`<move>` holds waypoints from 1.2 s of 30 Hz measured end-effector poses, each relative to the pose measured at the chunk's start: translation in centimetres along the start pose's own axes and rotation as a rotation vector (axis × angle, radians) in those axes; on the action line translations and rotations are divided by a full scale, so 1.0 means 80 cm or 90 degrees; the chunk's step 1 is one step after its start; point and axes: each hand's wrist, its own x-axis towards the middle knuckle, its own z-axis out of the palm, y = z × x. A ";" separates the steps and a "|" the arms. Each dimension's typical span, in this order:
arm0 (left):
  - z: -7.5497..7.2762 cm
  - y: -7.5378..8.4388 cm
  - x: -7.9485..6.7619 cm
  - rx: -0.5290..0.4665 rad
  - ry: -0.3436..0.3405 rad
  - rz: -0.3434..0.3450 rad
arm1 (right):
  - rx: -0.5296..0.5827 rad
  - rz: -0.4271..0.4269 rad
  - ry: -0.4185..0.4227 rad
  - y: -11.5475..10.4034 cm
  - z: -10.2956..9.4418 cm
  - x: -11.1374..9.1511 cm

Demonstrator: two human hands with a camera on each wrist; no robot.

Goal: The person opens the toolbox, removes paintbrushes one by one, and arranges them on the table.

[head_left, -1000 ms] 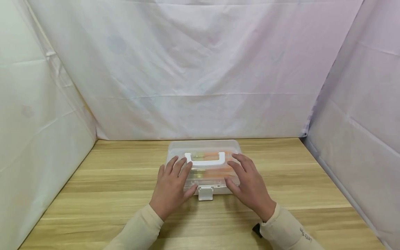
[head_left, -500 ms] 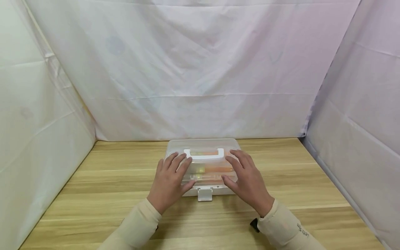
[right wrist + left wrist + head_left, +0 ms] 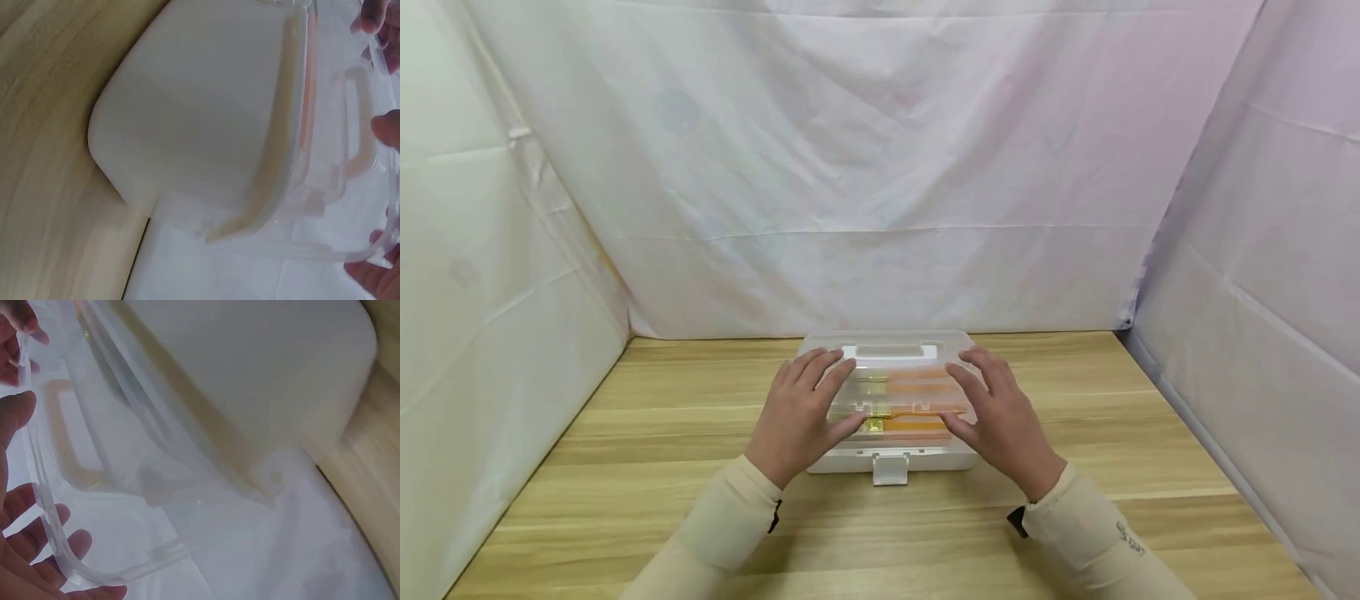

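Note:
A storage box has a white base (image 3: 842,462) (image 3: 281,375) (image 3: 200,106), with its clear lid (image 3: 891,335) (image 3: 119,572) raised at the front. My left hand (image 3: 797,417) grips the lid's left side, thumb at the rim and fingers on the outer face. The lid's right side is held likewise by my right hand (image 3: 1006,423). Between the hands sits the lid's white handle (image 3: 891,353) (image 3: 364,125). The front latch (image 3: 891,468) hangs unfastened. Through the plastic show slim orange things (image 3: 917,424) with yellow-green ends; their exact kind is unclear.
The box stands near the back of a wood-grain table (image 3: 662,467). White cloth (image 3: 880,167) hangs behind it and along both sides. Dark straps (image 3: 1017,522) show at the wrists.
The lid's front edge has come up and tilted back, and its handle now appears further back. Both hands have risen slightly with it. More of the orange things and the base front show.

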 end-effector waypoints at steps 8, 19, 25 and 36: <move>-0.003 0.003 -0.008 0.004 -0.009 -0.059 | 0.032 -0.044 0.052 0.015 0.001 0.006; 0.004 -0.007 -0.042 -0.019 -0.053 -0.249 | 0.065 -0.014 0.041 0.021 -0.003 0.021; 0.005 -0.016 -0.061 -0.031 -0.104 -0.327 | 0.067 -0.012 0.030 0.021 -0.006 0.029; 0.004 -0.015 -0.069 -0.051 -0.146 -0.372 | 0.067 -0.005 0.043 0.027 -0.008 0.033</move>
